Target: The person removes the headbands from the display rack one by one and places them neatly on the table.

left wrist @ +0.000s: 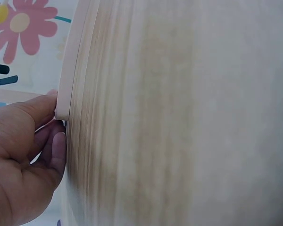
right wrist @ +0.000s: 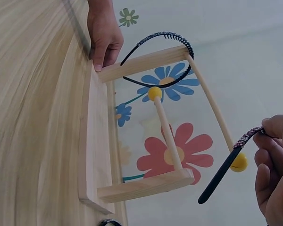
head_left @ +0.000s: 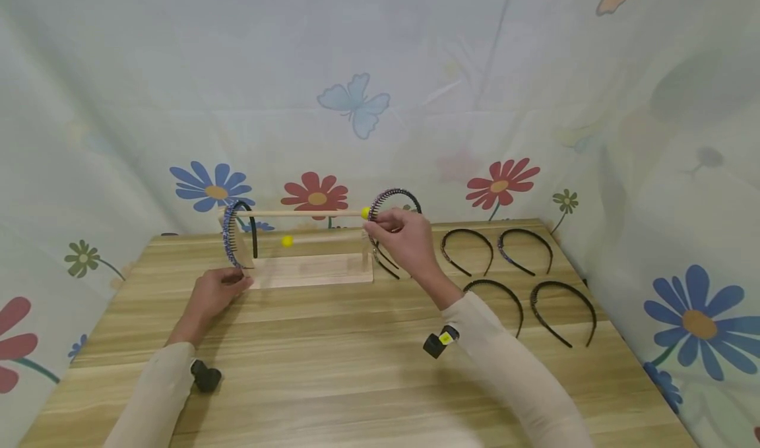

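A wooden rack [head_left: 309, 273] stands on the table, with two rods tipped by yellow balls. My left hand [head_left: 216, 293] pinches the left corner of its base, thumb on top, as the left wrist view shows. A blue-studded headband [head_left: 228, 240] hangs over the upper rod [head_left: 309, 214] near the left post. My right hand [head_left: 410, 237] pinches another toothed headband [right wrist: 221, 172], dark with a glittery pink and white part, beside the yellow ball [right wrist: 239, 162] of that rod. Whether the ball is inside its curve, I cannot tell. The lower rod [right wrist: 167, 129] is bare.
Several dark headbands lie on the table to the right, among them a front one [head_left: 564, 313] and a back one [head_left: 525, 250]. Another headband [head_left: 386, 260] lies close to the rack's right end, partly behind my right hand. A flower-printed cloth [head_left: 356, 151] hangs behind the table.
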{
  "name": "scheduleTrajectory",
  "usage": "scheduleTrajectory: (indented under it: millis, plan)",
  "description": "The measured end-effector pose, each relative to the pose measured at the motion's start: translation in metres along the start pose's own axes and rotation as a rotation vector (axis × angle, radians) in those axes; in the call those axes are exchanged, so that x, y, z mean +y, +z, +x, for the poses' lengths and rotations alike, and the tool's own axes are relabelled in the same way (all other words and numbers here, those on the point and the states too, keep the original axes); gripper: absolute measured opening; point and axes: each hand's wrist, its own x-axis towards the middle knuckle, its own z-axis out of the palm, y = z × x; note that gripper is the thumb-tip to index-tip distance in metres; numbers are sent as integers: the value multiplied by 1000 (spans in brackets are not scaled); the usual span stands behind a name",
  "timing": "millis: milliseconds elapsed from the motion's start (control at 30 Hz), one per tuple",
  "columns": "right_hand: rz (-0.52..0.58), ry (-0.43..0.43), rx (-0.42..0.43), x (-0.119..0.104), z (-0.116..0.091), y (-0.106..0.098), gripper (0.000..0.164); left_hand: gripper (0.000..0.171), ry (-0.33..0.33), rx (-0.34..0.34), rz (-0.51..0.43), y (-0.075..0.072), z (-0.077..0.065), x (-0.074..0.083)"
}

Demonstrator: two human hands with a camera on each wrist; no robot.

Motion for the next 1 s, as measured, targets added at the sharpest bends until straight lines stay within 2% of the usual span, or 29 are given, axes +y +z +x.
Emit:
scheduleTrajectory:
  millis: [200, 667, 1000]
  plan:
    - [-25, 39, 6, 7, -8, -1, 23, 47, 5, -2, -5, 0, 0, -2]
    - [-45, 155, -40, 34, -34, 0, 21, 47, 0, -3, -6, 1, 1, -1]
    - [-62, 234, -15, 52, -51, 3, 20, 45, 10, 0, -3, 1, 1, -3]
